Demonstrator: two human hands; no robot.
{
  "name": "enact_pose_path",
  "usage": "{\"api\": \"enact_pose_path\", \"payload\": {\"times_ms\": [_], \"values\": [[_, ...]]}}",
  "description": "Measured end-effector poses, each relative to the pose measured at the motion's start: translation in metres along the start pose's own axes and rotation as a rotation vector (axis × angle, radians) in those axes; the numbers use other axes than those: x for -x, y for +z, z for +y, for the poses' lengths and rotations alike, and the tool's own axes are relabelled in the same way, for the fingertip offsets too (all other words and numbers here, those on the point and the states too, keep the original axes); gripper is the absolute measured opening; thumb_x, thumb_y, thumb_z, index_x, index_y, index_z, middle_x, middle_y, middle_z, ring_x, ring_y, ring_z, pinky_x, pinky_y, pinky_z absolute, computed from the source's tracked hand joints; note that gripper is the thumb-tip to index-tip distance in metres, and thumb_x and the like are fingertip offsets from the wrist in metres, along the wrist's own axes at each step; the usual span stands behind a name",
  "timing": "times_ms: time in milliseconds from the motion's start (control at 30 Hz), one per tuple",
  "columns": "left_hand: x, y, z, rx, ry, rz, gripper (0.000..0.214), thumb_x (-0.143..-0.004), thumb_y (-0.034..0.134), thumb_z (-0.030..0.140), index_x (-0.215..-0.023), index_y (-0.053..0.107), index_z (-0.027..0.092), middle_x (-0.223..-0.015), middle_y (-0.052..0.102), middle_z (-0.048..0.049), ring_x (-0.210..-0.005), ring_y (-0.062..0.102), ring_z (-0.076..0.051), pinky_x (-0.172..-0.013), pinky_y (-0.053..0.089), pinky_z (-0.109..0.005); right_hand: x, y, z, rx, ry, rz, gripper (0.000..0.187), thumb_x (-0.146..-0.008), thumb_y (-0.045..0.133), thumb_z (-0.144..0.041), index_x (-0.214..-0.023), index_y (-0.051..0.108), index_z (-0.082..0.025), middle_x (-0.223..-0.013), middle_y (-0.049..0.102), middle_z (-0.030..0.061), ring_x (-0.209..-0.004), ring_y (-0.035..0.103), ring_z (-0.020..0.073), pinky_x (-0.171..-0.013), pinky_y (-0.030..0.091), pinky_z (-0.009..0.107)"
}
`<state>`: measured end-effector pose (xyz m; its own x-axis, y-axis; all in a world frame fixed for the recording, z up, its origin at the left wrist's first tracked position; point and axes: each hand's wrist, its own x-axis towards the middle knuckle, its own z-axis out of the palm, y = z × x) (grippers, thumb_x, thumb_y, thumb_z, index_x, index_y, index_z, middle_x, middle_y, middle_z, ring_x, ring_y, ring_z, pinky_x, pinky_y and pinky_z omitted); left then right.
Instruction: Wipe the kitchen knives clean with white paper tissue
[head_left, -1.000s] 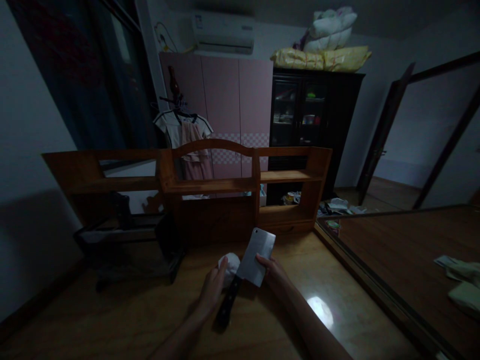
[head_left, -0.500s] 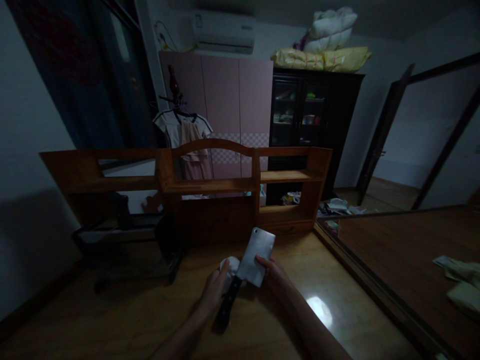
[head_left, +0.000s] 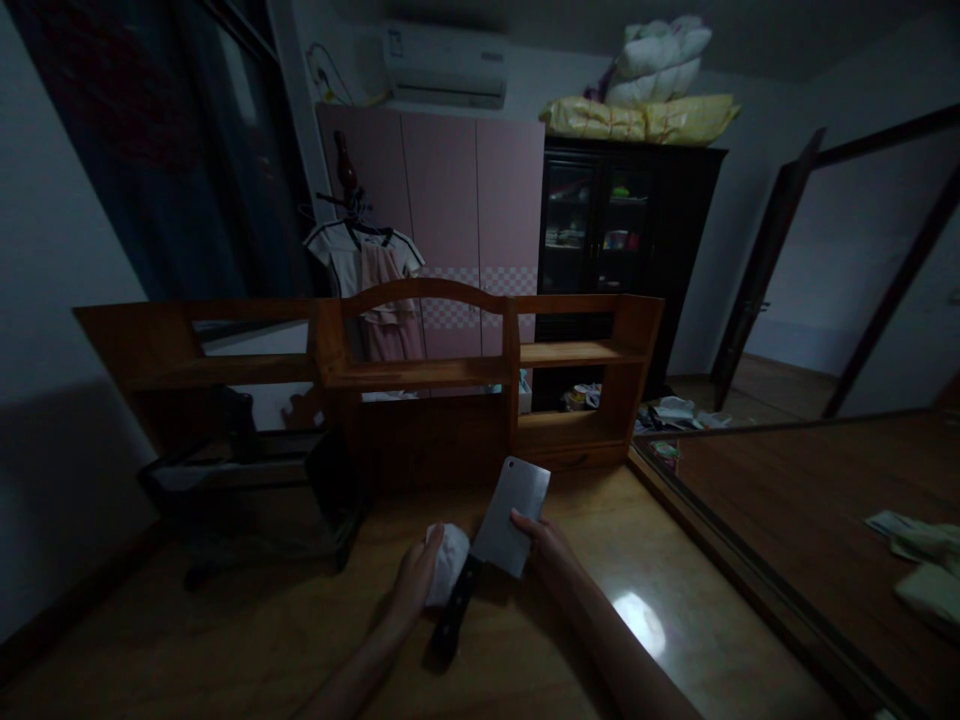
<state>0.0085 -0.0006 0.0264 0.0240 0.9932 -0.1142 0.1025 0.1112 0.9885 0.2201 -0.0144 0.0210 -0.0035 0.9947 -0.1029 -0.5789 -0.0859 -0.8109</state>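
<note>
Close to the camera, on the glossy wooden tabletop [head_left: 285, 640], both hands meet around a cleaver [head_left: 510, 512] that slants from lower left to upper right. Its black handle [head_left: 452, 618] points back toward the person and rests on the wood, while the broad steel blade tilts up and away. The left hand [head_left: 415, 582] is closed around a wad of white cloth [head_left: 448, 550] and presses it against the left side of the cleaver, just where blade and handle join. The right hand [head_left: 547, 546] grips the blade from the opposite side, its fingers curled over the right edge of the steel. The cleaver thus lies between the two hands and touches both. A bright patch of glare [head_left: 637, 622] sits on the tabletop just right of the right forearm. Beyond the hands, a wooden shelf unit [head_left: 427, 372] with an arched middle section stands along the back of the tabletop. To the right, a darker wooden surface [head_left: 810, 500] carries some pale folded cloth [head_left: 926, 560] near its far edge. Farther back, clothes on hangers [head_left: 375, 285] hang before a pink wardrobe [head_left: 469, 200], and a dark glass-fronted cabinet [head_left: 622, 235] stands beside it with bundled bedding [head_left: 645, 105] on top. An air conditioner [head_left: 444, 65] is mounted high on the wall.
</note>
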Motion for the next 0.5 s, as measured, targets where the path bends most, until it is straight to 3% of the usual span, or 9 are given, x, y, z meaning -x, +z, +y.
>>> {"api": "enact_pose_path", "payload": {"times_ms": [133, 300, 500], "values": [[0.007, 0.003, -0.004, -0.079, 0.076, 0.003, 0.063, -0.065, 0.048, 0.079, -0.058, 0.05, 0.017, -0.05, 0.045, 0.0023, -0.047, 0.043, -0.013, -0.047, 0.031, -0.023, 0.002, 0.003, -0.002, 0.029, 0.001, 0.044, 0.035, -0.072, 0.074, -0.035, -0.094, 0.065, -0.01, -0.091, 0.071, 0.0135, -0.08, 0.068, 0.0245, -0.071, 0.054, 0.034], [0.02, 0.01, 0.005, -0.138, 0.169, -0.06, 0.058, -0.077, 0.045, 0.07, -0.072, 0.061, 0.014, -0.065, 0.057, -0.0021, -0.062, 0.052, -0.017, -0.058, 0.037, -0.023, 0.0, 0.002, 0.0, -0.012, 0.015, 0.045, 0.035, -0.072, 0.074, -0.034, -0.096, 0.065, -0.01, -0.089, 0.071, 0.0127, -0.074, 0.068, 0.0227, -0.068, 0.054, 0.032], [0.027, 0.008, 0.004, -0.142, 0.088, -0.091, 0.055, -0.074, 0.052, 0.066, -0.082, 0.067, 0.014, -0.07, 0.063, -0.0038, -0.068, 0.058, -0.021, -0.062, 0.042, -0.024, -0.002, 0.002, 0.002, -0.037, -0.001, 0.041, 0.034, -0.072, 0.075, -0.031, -0.095, 0.066, -0.008, -0.087, 0.072, 0.0128, -0.074, 0.068, 0.0228, -0.072, 0.053, 0.034]]}}
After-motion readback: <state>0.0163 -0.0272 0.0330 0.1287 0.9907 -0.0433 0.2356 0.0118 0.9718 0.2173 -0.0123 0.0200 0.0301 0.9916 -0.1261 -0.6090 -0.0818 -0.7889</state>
